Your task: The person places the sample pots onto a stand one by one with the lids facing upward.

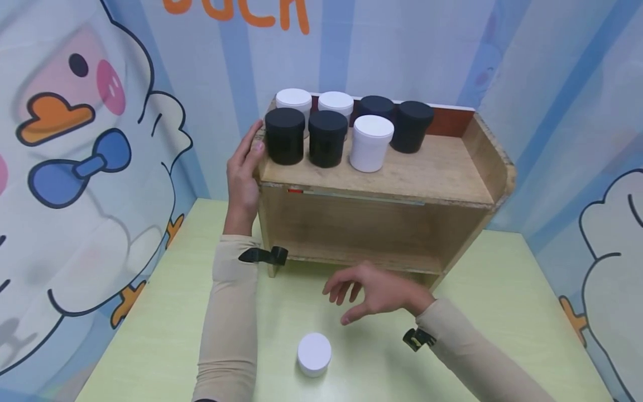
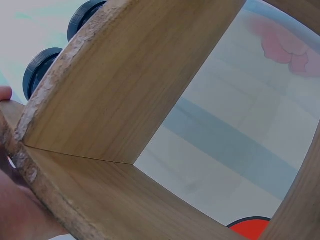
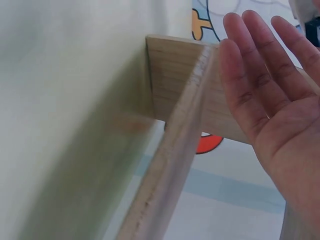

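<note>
A small wooden shelf stands on the table, and my left hand grips its upper left side panel, thumb toward the front. On its top board are three white jars, one of them a white jar in front, and several black jars, including a front-left black jar. My right hand hovers in front of the lower compartment, fingers spread and loosely bent, holding nothing. In the right wrist view its palm faces the shelf. Below and left of it, a white lidded jar sits on the table.
The shelf's raised right side panel bounds the top board. Bare board lies right of the jars. The light green table extends around the shelf. A duck-print curtain hangs close behind and at both sides.
</note>
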A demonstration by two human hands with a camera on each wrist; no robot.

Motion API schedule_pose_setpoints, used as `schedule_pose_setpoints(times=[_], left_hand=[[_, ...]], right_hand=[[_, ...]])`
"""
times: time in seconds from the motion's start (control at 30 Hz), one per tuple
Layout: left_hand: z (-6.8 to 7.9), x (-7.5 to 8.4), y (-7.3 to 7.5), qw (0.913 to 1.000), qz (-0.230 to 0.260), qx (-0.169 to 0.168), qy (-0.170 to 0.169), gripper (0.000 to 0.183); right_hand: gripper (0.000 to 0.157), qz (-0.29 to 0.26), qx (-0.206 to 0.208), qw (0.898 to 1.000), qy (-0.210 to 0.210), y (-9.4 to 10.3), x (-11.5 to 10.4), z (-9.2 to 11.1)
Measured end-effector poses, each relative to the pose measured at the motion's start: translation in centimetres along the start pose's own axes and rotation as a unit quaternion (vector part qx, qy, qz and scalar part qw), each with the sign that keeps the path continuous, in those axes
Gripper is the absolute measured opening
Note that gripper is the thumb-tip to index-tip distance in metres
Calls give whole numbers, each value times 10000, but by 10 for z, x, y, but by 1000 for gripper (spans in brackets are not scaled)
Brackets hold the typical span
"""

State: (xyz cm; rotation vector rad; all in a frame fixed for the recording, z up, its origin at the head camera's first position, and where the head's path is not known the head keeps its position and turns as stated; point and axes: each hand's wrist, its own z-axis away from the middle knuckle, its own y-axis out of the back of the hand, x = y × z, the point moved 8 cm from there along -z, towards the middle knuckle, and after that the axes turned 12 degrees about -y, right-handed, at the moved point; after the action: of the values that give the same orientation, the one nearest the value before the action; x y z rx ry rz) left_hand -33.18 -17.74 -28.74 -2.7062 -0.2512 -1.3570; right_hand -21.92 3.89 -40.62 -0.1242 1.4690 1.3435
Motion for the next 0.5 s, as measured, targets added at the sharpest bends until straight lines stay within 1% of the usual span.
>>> schedule_pose_setpoints(times=[0.17, 0.27, 0.4, 0.5], left_hand=[[1, 1, 0, 10000, -15, 6, 35, 50], [1, 1, 0, 10000, -10, -2, 43, 50], [0, 1, 0, 10000, 8, -7, 27, 50], [1, 0, 0, 10000, 15, -12, 23, 50]], right_hand=[[48, -37, -158, 9998, -62, -12, 6, -3], [50, -39, -172, 9998, -46, -17, 7, -5], [49, -38, -102, 9999, -4, -21, 9, -7], [47, -149, 78, 9999, 28, -24, 11, -8]])
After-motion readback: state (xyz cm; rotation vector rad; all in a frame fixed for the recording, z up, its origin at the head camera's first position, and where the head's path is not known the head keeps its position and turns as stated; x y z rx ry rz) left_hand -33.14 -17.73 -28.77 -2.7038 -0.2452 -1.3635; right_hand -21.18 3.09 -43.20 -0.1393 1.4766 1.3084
